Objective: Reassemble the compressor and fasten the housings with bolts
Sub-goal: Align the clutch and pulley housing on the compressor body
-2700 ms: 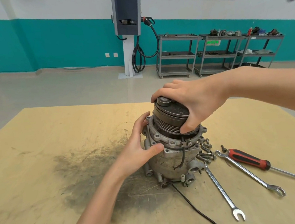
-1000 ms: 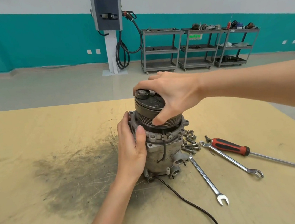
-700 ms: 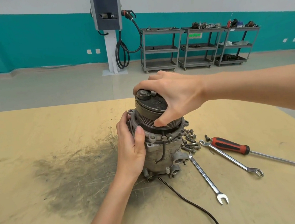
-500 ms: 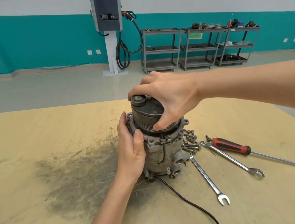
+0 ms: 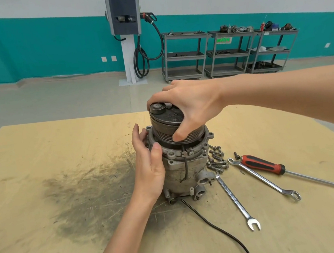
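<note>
The grey metal compressor [image 5: 185, 171] stands upright in the middle of the wooden table [image 5: 39, 152]. Its dark grooved pulley [image 5: 165, 131] sits on top, slightly tilted. My right hand [image 5: 188, 104] grips the pulley from above, thumb on the grooves at the front. My left hand [image 5: 149, 166] holds the left side of the housing, thumb on the flange rim. A pile of loose bolts [image 5: 216, 160] lies just right of the compressor. A black wire [image 5: 216, 227] runs from the base toward the near table edge.
Two spanners [image 5: 235, 200] [image 5: 265, 179] and a red-handled screwdriver [image 5: 272, 168] lie to the right of the bolts. A dark greasy smear [image 5: 85, 191] covers the table on the left. Metal carts [image 5: 228, 51] and a charging post [image 5: 126, 34] stand far behind.
My left hand shifted from wrapping the flange to lying along the housing's left side. The pulley under my right hand has turned and tilted a little leftward. The camera view has shifted.
</note>
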